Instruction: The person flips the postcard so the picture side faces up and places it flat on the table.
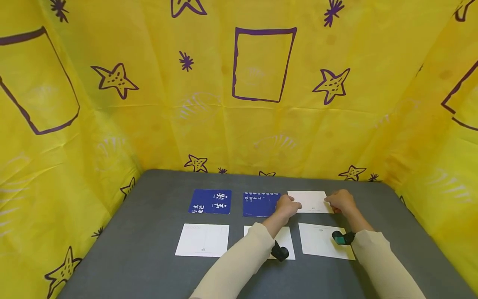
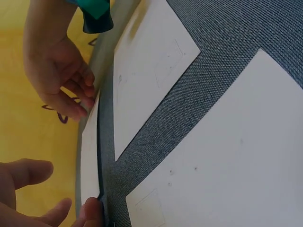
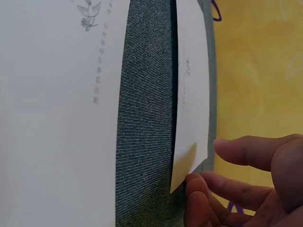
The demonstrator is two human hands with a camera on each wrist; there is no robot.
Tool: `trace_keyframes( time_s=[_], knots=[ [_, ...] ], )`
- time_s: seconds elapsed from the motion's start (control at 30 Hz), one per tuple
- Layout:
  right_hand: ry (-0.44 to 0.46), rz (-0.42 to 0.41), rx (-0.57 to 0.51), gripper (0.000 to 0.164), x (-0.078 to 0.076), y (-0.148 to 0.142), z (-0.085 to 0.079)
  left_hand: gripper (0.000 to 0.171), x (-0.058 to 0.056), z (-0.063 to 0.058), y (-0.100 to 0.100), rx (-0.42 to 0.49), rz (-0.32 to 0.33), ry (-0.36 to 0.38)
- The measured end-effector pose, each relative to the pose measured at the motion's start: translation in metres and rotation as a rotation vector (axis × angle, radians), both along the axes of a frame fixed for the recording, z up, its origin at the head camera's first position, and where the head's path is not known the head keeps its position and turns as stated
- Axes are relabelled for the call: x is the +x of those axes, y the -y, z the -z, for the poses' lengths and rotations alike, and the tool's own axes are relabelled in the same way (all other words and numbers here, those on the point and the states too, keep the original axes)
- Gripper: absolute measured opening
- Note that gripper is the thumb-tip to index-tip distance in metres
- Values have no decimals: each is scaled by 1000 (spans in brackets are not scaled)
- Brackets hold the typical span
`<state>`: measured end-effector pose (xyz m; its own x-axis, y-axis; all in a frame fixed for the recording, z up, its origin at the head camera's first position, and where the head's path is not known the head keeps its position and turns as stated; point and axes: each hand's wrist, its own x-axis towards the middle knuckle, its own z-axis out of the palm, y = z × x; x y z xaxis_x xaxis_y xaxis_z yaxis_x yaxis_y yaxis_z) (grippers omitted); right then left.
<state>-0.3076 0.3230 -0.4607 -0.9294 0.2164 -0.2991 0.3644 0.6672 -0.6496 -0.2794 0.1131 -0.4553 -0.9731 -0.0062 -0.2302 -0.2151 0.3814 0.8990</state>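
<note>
A white postcard (image 1: 310, 201) lies at the back right of the grey table, between the two hands. My left hand (image 1: 287, 206) is at its left end, partly over the neighbouring blue postcard (image 1: 255, 207). In the left wrist view, fingertips (image 2: 92, 210) meet the card's near corner while the thumb stands apart from it. At the right end is my right hand (image 1: 342, 201). Its fingers (image 3: 196, 187) touch the card's corner in the right wrist view, and the thumb points at the edge with a small gap. A dark line runs beneath the card's near edge.
Another blue postcard (image 1: 210, 202) lies at back left. In the front row are a left white card (image 1: 203, 241), a middle one (image 1: 285, 241) partly under my left forearm, and a tilted right one (image 1: 317, 243) below my right wrist. Yellow patterned cloth (image 1: 209, 133) surrounds the table.
</note>
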Motion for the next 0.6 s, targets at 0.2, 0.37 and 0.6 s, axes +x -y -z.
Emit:
trace_keyframes(
  time_s=[0.2,0.37,0.6],
  knots=[
    [-9,42,-40,20,3,-1,1,15,-2,6,-1,-36,-59,-60],
    [-9,66,-84,19,5,-2,0,43,-2,10,-1,-31,-75,-103],
    [-26,95,-84,15,7,-1,1,29,-2,7,2,-80,-92,-119]
  ],
)
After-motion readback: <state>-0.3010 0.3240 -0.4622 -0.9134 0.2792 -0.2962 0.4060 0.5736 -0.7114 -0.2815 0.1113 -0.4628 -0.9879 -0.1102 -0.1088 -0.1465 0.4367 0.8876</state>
